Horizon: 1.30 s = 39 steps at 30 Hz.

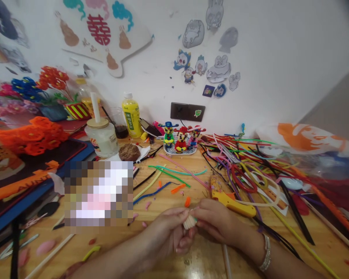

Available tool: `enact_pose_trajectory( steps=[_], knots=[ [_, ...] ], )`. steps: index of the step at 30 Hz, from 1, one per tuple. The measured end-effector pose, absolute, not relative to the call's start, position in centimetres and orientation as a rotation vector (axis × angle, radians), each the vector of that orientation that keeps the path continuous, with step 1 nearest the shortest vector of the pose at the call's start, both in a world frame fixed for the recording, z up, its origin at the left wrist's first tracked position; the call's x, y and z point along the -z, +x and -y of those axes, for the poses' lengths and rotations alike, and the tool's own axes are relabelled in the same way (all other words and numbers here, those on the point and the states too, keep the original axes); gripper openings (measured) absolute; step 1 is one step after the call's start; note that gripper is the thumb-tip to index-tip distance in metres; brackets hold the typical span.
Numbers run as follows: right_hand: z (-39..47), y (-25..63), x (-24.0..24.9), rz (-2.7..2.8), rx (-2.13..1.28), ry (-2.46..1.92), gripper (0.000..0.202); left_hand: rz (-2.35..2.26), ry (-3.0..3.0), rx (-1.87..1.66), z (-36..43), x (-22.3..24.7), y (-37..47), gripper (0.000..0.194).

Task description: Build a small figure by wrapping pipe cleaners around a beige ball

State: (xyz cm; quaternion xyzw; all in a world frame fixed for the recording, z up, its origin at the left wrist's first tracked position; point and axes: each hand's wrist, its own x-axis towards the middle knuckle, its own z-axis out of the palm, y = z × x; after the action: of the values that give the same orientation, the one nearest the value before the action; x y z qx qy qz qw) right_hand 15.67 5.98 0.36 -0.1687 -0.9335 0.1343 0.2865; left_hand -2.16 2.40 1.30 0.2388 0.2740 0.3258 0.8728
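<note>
Near the front middle of the table, my left hand pinches a small cream, ridged piece between thumb and fingers. My right hand, with a bracelet at its wrist, closes on the same piece from the right. A bit of green shows at the piece's right side, and a small orange piece stands just above it. Beyond my right hand lies a yellow glue gun. Three small figures in green, red and pink sit on a tray near the wall.
Colored pipe cleaners are heaped at the right. A yellow bottle, a lidded jar and a brown lump stand at the back left. Orange fuzzy flowers lie farther left. Loose stems and pink scraps are scattered mid-table.
</note>
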Motion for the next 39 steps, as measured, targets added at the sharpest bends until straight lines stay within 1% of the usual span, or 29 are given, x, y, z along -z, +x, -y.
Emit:
enact_pose_trajectory(
  steps=[5, 12, 19, 25, 29, 33, 39],
  knots=[
    [-6.01, 15.52, -0.22, 2.508, -0.341, -0.533, 0.029, -0.585, 0.465, -0.703, -2.5, -1.04, -2.01, 0.021],
    [-5.9, 15.39, -0.07, 2.468, -0.376, -0.575, 0.027, -0.552, 0.464, -0.698, -2.7, -1.0, -2.1, 0.015],
    [-6.05, 15.2, 0.48, 2.462, -0.419, -0.65, 0.027, -0.558, 0.456, -0.725, -2.44, -0.74, -2.13, 0.018],
    [-6.07, 14.85, 0.15, 2.509, -0.4, -0.656, 0.028, -0.582, 0.437, -0.711, -2.73, -0.32, -2.15, 0.015],
    [-5.91, 14.96, 0.07, 2.482, -0.449, -0.707, 0.021, -0.616, 0.462, -0.71, -2.87, -0.32, -1.97, 0.025],
    [-5.7, 15.13, 0.01, 2.473, -0.456, -0.736, 0.022, -0.671, 0.526, -0.709, -2.81, -0.56, -1.83, 0.036],
    [-5.5, 14.95, -0.15, 2.496, -0.442, -0.702, 0.02, -0.671, 0.551, -0.696, -2.58, -0.7, -1.87, 0.034]
  ],
)
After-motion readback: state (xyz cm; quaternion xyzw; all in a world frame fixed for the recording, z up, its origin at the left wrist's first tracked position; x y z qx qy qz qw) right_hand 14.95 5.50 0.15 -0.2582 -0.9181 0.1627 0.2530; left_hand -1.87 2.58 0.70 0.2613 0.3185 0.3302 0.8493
